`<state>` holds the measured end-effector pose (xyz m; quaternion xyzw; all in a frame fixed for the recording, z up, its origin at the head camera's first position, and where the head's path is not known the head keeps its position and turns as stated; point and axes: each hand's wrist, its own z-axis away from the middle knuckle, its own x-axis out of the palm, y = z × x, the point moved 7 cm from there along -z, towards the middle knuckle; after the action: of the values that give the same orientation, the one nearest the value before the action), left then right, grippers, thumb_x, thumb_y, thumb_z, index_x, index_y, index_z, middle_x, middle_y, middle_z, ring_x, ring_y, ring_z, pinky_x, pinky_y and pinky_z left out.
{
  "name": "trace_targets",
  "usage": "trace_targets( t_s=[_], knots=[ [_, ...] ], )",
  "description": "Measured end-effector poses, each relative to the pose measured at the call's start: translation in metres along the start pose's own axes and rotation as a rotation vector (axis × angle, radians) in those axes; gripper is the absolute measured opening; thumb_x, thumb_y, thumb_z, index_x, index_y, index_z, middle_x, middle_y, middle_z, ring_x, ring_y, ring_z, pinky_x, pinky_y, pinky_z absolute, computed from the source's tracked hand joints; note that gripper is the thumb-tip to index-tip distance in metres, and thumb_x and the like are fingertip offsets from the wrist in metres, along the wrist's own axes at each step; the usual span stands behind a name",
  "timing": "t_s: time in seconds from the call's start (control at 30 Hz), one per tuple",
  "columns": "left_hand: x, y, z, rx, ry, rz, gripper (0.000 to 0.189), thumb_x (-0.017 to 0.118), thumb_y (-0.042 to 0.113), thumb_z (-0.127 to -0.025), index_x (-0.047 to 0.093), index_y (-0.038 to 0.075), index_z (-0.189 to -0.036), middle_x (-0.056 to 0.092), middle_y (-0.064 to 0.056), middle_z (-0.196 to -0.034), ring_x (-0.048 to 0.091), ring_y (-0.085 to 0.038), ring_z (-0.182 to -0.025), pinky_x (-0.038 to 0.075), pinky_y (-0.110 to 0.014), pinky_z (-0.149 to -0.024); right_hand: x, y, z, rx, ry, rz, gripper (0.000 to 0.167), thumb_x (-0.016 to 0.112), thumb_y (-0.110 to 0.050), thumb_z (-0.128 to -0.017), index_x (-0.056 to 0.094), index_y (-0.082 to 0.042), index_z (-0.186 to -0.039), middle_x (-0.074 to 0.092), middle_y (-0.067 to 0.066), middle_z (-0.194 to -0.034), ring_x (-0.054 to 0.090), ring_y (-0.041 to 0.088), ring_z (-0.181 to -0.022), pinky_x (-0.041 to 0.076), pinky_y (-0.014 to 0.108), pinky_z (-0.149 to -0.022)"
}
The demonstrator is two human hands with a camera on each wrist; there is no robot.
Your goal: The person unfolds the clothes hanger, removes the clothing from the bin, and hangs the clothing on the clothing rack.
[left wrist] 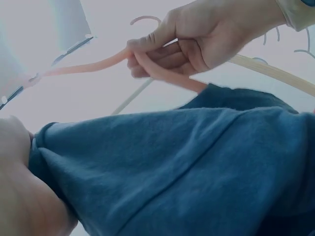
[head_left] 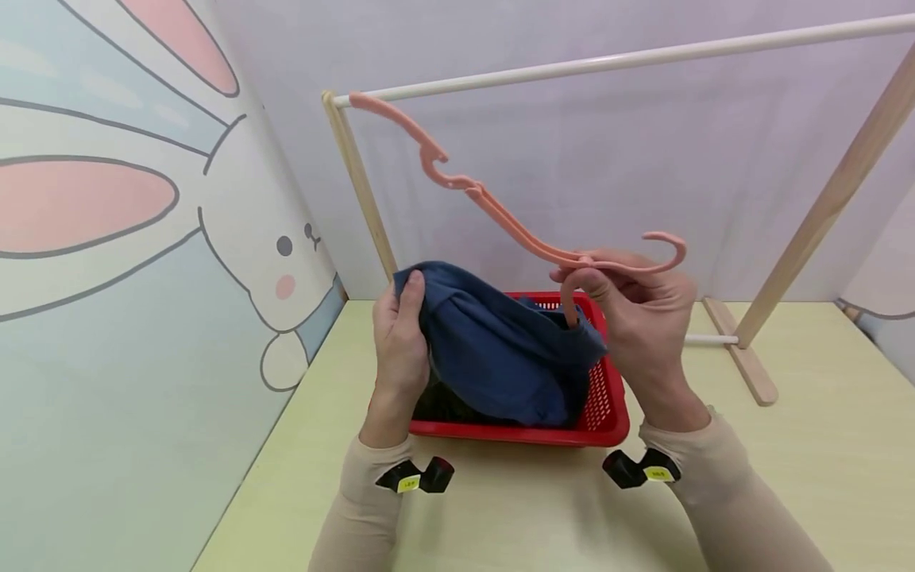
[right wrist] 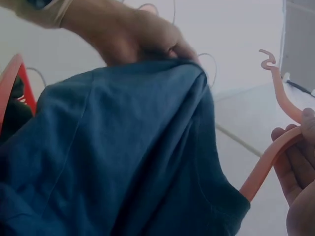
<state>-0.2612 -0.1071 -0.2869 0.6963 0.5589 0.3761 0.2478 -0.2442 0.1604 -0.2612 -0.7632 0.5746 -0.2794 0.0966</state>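
Note:
My left hand (head_left: 402,338) grips a blue garment (head_left: 493,349) by its upper left edge, thumb on top. The cloth hangs in folds over a red basket. With thumb and fingers my right hand (head_left: 646,318) pinches a salmon-pink clothes hanger (head_left: 525,230) close to its hook. One hanger arm reaches up to the left, clear of the cloth. The other arm dips into the garment's opening, as the right wrist view shows where the hanger (right wrist: 261,169) passes behind the edge of the garment (right wrist: 162,147). Its tip is hidden inside the cloth.
A red plastic basket (head_left: 608,409) with dark cloth in it stands below the garment. Behind it rises a rack with a white rail (head_left: 608,63) and wooden legs (head_left: 822,206). A wall with a rabbit drawing (head_left: 250,262) borders the table (head_left: 336,381) on the left.

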Motion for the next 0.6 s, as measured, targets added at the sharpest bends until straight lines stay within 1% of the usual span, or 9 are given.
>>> trace_targets(
  t_s=[0.03,0.13,0.23,0.27,0.33,0.4,0.47,0.57,0.6],
  knots=[
    [0.0,0.001,0.0,0.01,-0.003,0.012,0.027,0.046,0.017,-0.117,0.068,0.009,-0.104,0.069,-0.001,-0.092,0.07,-0.016,-0.089,0.058,-0.026,-0.084,0.001,0.002,0.0,0.002,-0.022,0.006,0.028,0.08,0.006,-0.098,0.07,0.028,-0.112,0.08,0.029,-0.096,0.076,0.027,-0.065,0.064,0.03,-0.069],
    [0.003,0.003,0.0,0.039,-0.026,0.037,0.026,0.046,0.016,-0.116,0.068,0.01,-0.103,0.068,-0.001,-0.091,0.07,-0.015,-0.088,0.058,-0.026,-0.084,0.002,0.007,0.001,0.004,-0.065,0.031,0.032,0.082,0.0,-0.099,0.072,0.026,-0.114,0.081,0.027,-0.098,0.074,0.026,-0.061,0.064,0.029,-0.069],
    [0.005,0.004,-0.001,0.069,-0.05,0.011,0.028,0.048,0.015,-0.117,0.067,0.01,-0.098,0.067,0.001,-0.089,0.069,-0.015,-0.086,0.057,-0.026,-0.081,0.001,0.007,0.0,0.013,-0.095,0.052,0.033,0.083,-0.003,-0.098,0.073,0.024,-0.114,0.081,0.027,-0.098,0.069,0.024,-0.057,0.059,0.028,-0.061],
    [0.006,0.004,-0.001,0.077,-0.055,-0.009,0.028,0.049,0.014,-0.117,0.067,0.009,-0.096,0.067,0.001,-0.087,0.069,-0.015,-0.085,0.057,-0.027,-0.079,0.001,0.007,0.0,0.02,-0.105,0.063,0.033,0.083,-0.004,-0.099,0.073,0.023,-0.115,0.081,0.026,-0.097,0.068,0.023,-0.057,0.057,0.028,-0.059],
    [0.005,0.004,-0.003,0.09,-0.059,-0.054,0.03,0.052,0.014,-0.117,0.066,0.003,-0.094,0.066,0.001,-0.085,0.068,-0.016,-0.083,0.056,-0.027,-0.076,0.001,0.004,-0.001,0.037,-0.129,0.087,0.03,0.081,-0.003,-0.1,0.074,0.022,-0.115,0.081,0.025,-0.096,0.062,0.022,-0.054,0.05,0.029,-0.054],
    [0.004,0.004,-0.005,0.103,-0.055,-0.113,0.032,0.055,0.015,-0.117,0.065,-0.003,-0.093,0.064,0.001,-0.082,0.066,-0.018,-0.081,0.053,-0.028,-0.072,0.002,0.0,-0.005,0.051,-0.155,0.112,0.027,0.08,-0.002,-0.101,0.075,0.02,-0.115,0.081,0.024,-0.095,0.06,0.021,-0.054,0.049,0.03,-0.053],
    [0.002,0.004,-0.006,0.11,-0.052,-0.181,0.033,0.059,0.016,-0.116,0.065,-0.007,-0.093,0.062,0.0,-0.08,0.065,-0.02,-0.08,0.051,-0.029,-0.07,0.004,-0.005,-0.012,0.058,-0.191,0.161,0.025,0.08,-0.003,-0.102,0.077,0.017,-0.115,0.082,0.021,-0.094,0.058,0.021,-0.054,0.048,0.029,-0.052],
    [0.0,0.004,-0.007,0.121,-0.061,-0.282,0.03,0.063,0.016,-0.114,0.068,-0.006,-0.094,0.063,-0.002,-0.079,0.067,-0.023,-0.08,0.05,-0.029,-0.068,0.008,-0.011,-0.03,0.056,-0.265,0.209,0.024,0.082,-0.004,-0.1,0.079,0.014,-0.115,0.081,0.019,-0.093,0.056,0.02,-0.055,0.044,0.027,-0.05],
    [-0.001,0.004,-0.007,0.124,-0.065,-0.31,0.027,0.065,0.015,-0.113,0.07,-0.004,-0.096,0.065,-0.003,-0.079,0.068,-0.023,-0.08,0.051,-0.029,-0.068,0.009,-0.012,-0.037,0.061,-0.291,0.224,0.024,0.083,-0.005,-0.1,0.079,0.013,-0.114,0.082,0.018,-0.092,0.059,0.02,-0.056,0.044,0.025,-0.049]
  ],
)
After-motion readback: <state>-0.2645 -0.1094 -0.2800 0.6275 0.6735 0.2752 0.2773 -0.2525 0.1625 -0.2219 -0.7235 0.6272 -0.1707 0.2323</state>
